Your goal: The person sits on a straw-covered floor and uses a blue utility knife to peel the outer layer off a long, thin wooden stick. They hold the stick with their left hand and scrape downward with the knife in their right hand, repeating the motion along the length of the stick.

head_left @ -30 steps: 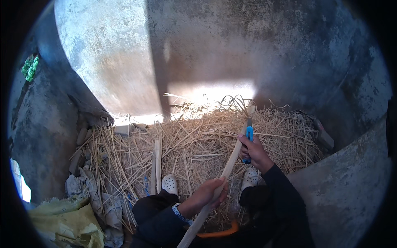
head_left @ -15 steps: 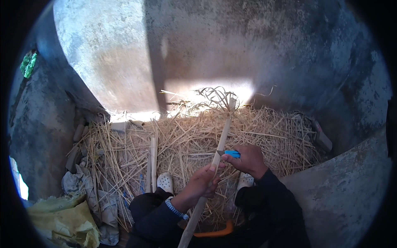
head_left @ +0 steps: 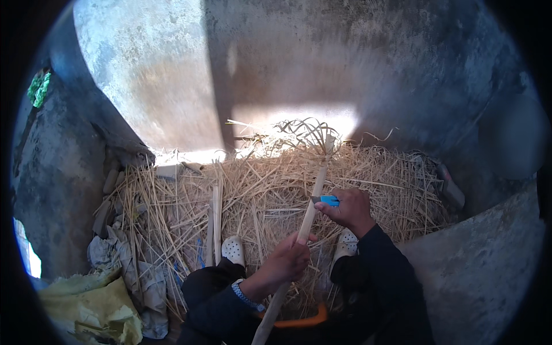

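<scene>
My left hand [head_left: 284, 259] is wrapped round a long pale wooden stick [head_left: 307, 221], which slants from the lower middle up and away from me. At its far end, thin curled shavings [head_left: 307, 135] fan out, still attached. My right hand [head_left: 348, 208] grips a utility knife [head_left: 328, 200] with a blue handle. Its short dark blade lies against the stick, farther along than my left hand. Part of the knife's handle is hidden inside my fingers.
Loose straw and slivers [head_left: 259, 195] cover the floor, up to the concrete wall [head_left: 287, 75]. White clogs [head_left: 233, 251] are on my feet. An orange curved handle [head_left: 302, 320] shows between my legs. A yellow sack [head_left: 95, 313] lies at lower left, and a low concrete slab [head_left: 471, 253] at right.
The knife and my right hand have slid away from me along the stick. My left hand sits slightly lower, its fingers now closed more fully. The stick has shifted a little to the right.
</scene>
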{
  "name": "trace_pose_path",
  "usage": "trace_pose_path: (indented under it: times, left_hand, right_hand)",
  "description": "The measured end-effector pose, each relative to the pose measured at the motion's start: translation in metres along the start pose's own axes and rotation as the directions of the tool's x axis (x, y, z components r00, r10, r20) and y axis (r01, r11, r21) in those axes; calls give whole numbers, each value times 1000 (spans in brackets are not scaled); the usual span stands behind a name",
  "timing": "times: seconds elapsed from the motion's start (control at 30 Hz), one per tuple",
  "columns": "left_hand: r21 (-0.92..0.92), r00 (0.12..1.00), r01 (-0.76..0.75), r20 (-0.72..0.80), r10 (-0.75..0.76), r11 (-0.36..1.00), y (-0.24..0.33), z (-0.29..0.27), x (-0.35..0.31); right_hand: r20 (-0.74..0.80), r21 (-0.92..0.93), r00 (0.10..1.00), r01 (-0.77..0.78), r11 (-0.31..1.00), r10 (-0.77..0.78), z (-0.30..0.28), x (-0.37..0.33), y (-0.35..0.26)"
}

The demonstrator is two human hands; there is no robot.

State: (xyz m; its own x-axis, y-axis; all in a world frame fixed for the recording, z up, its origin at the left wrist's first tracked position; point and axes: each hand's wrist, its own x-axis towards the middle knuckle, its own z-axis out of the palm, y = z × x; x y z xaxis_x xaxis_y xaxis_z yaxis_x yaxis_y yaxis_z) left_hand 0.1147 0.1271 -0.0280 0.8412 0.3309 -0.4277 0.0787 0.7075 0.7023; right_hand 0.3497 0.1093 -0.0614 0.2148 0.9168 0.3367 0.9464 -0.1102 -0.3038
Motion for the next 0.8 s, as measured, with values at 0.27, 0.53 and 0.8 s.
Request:
trace_pose_path:
  times: [0.27, 0.53, 0.8]
  left_hand:
    - [-22, 1000, 25, 17, -25, 999, -1, 7, 1]
    - [-68, 994, 54, 95, -48, 996, -24, 6, 6]
    - [-66, 997, 40, 69, -35, 997, -17, 6, 4]
  right_hand:
    - [-144, -66, 984, 94, 993, -103, 9, 6, 21]
    - [-145, -121, 980, -151, 981, 133, 6, 23, 56]
    - [-37, -17, 956, -292, 956, 291, -21, 19, 38]
